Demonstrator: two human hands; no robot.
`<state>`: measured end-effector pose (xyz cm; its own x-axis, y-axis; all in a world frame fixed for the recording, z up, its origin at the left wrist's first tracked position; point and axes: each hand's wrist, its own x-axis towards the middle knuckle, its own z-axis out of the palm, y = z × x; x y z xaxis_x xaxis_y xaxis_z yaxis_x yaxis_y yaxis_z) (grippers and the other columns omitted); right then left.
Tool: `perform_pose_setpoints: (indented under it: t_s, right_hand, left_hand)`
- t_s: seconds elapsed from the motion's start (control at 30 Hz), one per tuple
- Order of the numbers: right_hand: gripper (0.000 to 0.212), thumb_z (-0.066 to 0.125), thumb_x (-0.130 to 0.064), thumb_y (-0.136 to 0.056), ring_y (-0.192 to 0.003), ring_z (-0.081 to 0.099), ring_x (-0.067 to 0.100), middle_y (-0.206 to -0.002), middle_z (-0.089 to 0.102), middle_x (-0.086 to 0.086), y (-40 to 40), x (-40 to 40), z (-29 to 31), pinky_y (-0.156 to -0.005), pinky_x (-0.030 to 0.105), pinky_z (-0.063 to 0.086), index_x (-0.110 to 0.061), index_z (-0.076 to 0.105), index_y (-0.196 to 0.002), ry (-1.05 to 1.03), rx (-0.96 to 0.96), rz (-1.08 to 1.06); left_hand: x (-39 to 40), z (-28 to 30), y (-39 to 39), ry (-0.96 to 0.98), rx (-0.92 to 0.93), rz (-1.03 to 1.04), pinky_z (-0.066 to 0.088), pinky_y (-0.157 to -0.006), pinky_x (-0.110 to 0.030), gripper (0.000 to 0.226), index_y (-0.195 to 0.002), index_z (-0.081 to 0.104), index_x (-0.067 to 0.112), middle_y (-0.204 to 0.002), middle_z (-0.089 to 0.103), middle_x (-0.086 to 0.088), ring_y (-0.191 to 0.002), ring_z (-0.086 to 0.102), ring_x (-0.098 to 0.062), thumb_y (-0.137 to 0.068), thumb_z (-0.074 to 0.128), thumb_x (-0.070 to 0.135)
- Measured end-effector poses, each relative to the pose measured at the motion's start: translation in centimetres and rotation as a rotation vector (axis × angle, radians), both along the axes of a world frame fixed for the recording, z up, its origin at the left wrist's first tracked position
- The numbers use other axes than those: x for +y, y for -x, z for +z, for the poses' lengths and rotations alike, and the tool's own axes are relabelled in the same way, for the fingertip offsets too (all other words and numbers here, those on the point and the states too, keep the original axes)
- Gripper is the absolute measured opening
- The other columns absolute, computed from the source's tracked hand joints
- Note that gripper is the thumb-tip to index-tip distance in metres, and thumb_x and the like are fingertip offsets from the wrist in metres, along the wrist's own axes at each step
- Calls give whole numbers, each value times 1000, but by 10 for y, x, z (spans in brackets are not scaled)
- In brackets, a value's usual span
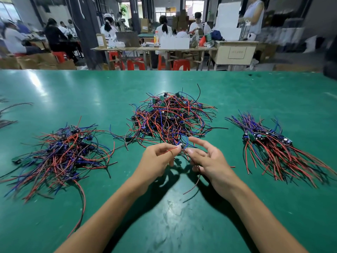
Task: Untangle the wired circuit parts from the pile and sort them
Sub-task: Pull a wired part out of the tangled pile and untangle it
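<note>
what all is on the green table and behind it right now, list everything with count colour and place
table: one, green, fills the lower part of the view
middle pile: one, tangled red, blue and black wires with small green boards, centre of the table
left pile: one, loose red, blue and black wired parts, left of the hands
right bundle: one, wired parts laid side by side, red ends fanning toward the near right
loose wires: a few, dark, far left edge
stools: several, red, beyond the table
people: several, at benches in the background
left hand: one, pinches a red wire
right hand: one, holds a wired part in front of the middle pile
</note>
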<state>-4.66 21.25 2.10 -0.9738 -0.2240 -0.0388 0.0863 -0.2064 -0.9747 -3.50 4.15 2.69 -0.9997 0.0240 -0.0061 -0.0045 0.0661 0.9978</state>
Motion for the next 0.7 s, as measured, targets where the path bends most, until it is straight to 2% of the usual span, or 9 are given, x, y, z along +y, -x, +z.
perform_pose_setpoints:
  t_s: [0.07,0.13,0.2,0.23,0.33,0.43,0.5,0.63,0.7]
  right_hand:
    - [39,65,-4,-94,-66,60,3,-84,73,-5,-1,1,1,-59,13,47,-18,59,-130,-4,68,-1]
    - [46,64,2,-93,-70,57,8,-81,73,-6,-1,1,2,-62,12,45,-16,54,-134,-29,117,-8]
    - [50,64,4,-92,-78,54,14,-84,72,-7,0,2,3,-66,14,46,-15,52,-137,-48,130,13]
    - [49,64,4,-92,-81,54,13,-86,72,-7,-1,3,4,-67,14,46,-15,55,-136,-62,138,36]
    - [41,64,5,-93,-84,57,10,-95,70,-3,-4,5,7,-71,16,49,-23,69,-122,-127,204,101]
    - [38,60,3,-95,-84,67,13,-95,72,-2,-5,7,10,-68,18,52,-30,75,-107,-93,178,95]
    - [36,58,-2,-96,-84,73,18,-99,73,1,-5,10,13,-68,21,53,-31,76,-106,-85,140,101]
    - [29,59,-15,-85,-75,74,21,-104,76,2,-4,14,19,-61,22,53,-29,78,-102,-49,103,121]
    - [30,55,-19,-80,-71,73,23,-108,77,6,-3,15,18,-57,25,52,-28,79,-97,-21,71,145]
  left_hand:
    - [0,1,-1,-123,-84,-41,16,-41,-16,31,-84,76,13,-66,48,-10,-41,23,-9,-90,69,43]
    - [0,1,-1,-179,-121,-46,14,-43,-17,46,-90,70,0,-71,43,-14,-43,18,-11,-88,69,46]
    - [1,1,-2,-222,-121,-53,16,-40,-16,33,-86,72,10,-70,48,-9,-43,18,-8,-85,72,43]
    - [2,0,-2,-253,-119,-62,17,-38,-16,28,-92,74,13,-71,53,-3,-43,18,-7,-84,73,39]
    - [1,-2,-1,-312,-106,-88,18,-39,-15,41,-112,71,10,-67,56,7,-43,20,-4,-77,77,31]
    - [0,-3,-2,-302,-71,-104,21,-43,-14,37,-107,75,20,-83,69,9,-44,26,-2,-71,79,27]
    - [-2,-2,-2,-309,-51,-111,23,-44,-14,35,-107,75,23,-90,71,10,-46,29,-1,-72,78,25]
    - [-2,0,-3,-328,-31,-164,21,-46,-15,30,-109,74,28,-86,69,12,-48,27,-2,-79,76,25]
    - [-2,2,-4,-337,-24,-180,21,-44,-14,31,-117,71,23,-81,67,12,-47,25,-2,-86,71,22]
